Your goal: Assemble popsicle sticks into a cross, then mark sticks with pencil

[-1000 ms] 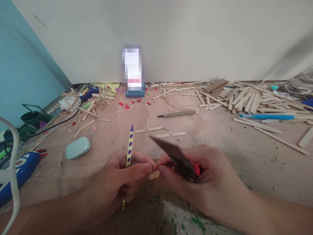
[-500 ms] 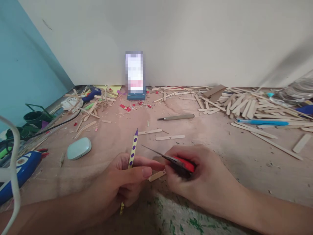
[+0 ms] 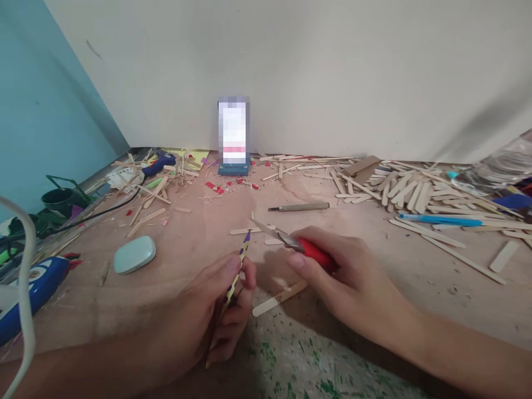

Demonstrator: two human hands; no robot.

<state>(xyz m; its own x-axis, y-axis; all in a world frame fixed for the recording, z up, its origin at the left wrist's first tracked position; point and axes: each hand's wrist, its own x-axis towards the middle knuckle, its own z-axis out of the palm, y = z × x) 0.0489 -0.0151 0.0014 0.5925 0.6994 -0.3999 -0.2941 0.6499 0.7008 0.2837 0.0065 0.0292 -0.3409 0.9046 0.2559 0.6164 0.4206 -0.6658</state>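
Note:
My left hand (image 3: pixel 211 310) is closed around a yellow pencil with purple dots (image 3: pixel 240 261), its purple tip pointing up and to the right. My right hand (image 3: pixel 344 274) grips red-handled scissors (image 3: pixel 299 245) whose blades point left, close to the pencil's tip. A flat wooden stick (image 3: pixel 277 298) lies loose on the table between and below the two hands, touched by neither.
A pale blue oval case (image 3: pixel 134 254) lies at left, beside a blue toy (image 3: pixel 29 291) and a white cable (image 3: pixel 25 310). A carving tool (image 3: pixel 298 207) and short sticks (image 3: pixel 252 229) lie beyond the hands. A heap of wooden sticks (image 3: pixel 411 188) and a blue pen (image 3: pixel 440 220) fill the right.
The wooden stick left my fingers and now lies on the table. My right hand lifted the scissors up and away. The pencil tilted to the right.

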